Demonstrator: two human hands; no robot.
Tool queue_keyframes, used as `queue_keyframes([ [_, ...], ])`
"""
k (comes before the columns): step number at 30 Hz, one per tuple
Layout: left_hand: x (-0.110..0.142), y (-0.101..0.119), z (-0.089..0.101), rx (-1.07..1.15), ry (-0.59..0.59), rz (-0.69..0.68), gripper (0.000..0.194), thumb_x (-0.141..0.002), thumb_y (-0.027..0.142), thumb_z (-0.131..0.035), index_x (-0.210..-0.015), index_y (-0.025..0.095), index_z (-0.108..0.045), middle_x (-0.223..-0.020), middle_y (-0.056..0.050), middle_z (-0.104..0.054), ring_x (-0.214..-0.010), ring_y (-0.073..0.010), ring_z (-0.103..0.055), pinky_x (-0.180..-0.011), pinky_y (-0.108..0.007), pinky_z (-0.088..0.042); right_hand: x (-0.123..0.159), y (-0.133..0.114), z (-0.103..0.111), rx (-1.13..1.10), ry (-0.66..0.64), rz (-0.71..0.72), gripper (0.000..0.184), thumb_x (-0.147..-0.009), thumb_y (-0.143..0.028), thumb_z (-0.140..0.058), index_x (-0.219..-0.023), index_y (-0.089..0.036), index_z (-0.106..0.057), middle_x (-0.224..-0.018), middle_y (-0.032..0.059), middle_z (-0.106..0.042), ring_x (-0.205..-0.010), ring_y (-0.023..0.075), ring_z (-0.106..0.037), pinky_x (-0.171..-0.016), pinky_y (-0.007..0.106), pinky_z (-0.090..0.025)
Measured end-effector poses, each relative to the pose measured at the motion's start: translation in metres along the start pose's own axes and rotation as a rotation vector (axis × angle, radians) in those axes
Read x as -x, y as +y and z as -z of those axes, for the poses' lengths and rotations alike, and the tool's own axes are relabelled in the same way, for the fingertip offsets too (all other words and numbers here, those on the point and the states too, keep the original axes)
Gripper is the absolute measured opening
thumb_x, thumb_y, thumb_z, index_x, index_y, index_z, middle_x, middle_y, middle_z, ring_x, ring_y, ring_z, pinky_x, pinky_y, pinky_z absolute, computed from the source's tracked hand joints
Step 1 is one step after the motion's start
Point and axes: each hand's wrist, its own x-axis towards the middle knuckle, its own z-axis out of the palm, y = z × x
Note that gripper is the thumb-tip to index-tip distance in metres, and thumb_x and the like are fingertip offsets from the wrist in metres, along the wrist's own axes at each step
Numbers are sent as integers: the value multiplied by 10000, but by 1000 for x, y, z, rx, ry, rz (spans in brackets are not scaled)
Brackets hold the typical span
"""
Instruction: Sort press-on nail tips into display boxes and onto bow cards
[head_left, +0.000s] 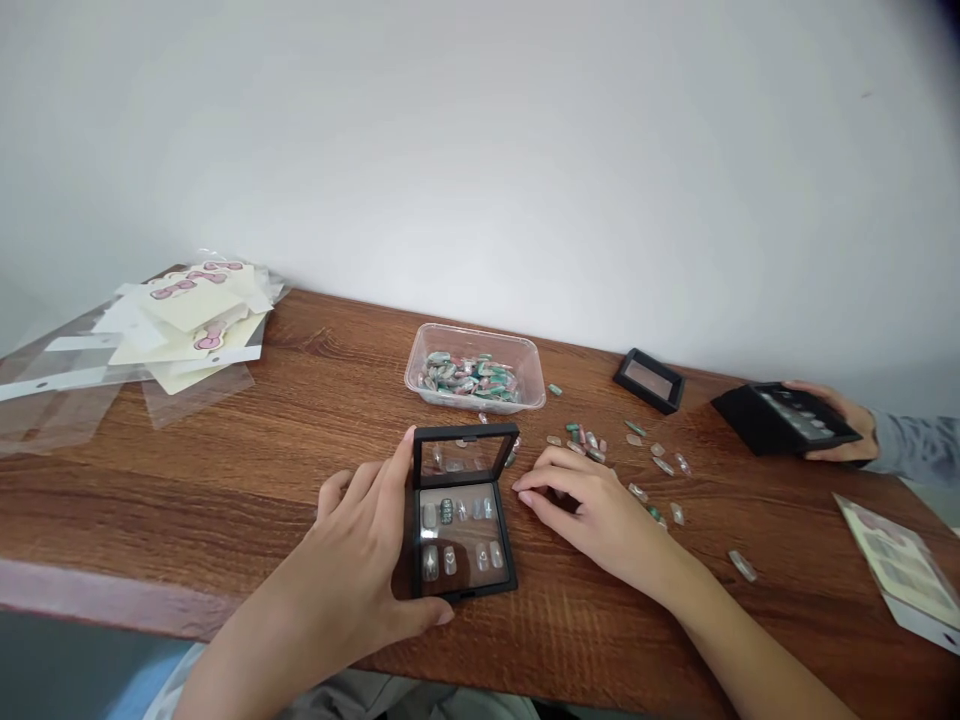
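A black press-on nail case lies before me with its framed lid raised. Two rows of small decorated nails sit inside, and the lower row has a gap in its middle. My left hand grips the case along its left side, thumb by the front edge and fingers at the lid. Just right of the case, my right hand is low over the table, thumb and forefinger tips drawn together. Whether a nail is between them is too small to tell. Loose nails lie scattered beyond that hand.
A clear plastic tub of mixed nails stands behind the case. Farther right is a small black framed box. Another person's hand holds a black nail case. Bow-printed cards in clear sleeves pile at left; a packaged card lies right.
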Motion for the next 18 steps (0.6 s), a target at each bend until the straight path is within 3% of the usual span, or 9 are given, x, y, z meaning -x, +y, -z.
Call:
queue_keyframes([
  [5,1,-1,0,-6,-9,-6,1426,-707,474,-821,-1555,146,279,-1336,-238,-564,-1212,-431,-539,-1020,-615,-366,2,0,1,40,18,6,181,-1021,-171,-522,-1118,-227,-664,-1046,57,-671,-982,207,-633,-888,372,-496],
  [13,3,-3,-2,-2,-6,-2,1413,-720,513,-815,-1572,152,253,-1385,-237,-545,-1239,-426,-520,-1031,-601,-357,7,-8,14,115,-155,-6,217,-965,-127,-553,-1098,-262,-659,-1080,34,-649,-1016,209,-629,-902,366,-493],
  [18,2,-3,-3,-2,-16,0,1425,-721,533,-818,-1573,149,258,-1449,-257,-507,-1265,-412,-504,-1043,-598,-346,9,-2,15,125,-152,6,216,-979,-131,-517,-1092,-261,-649,-1080,35,-656,-1048,219,-622,-939,392,-479],
])
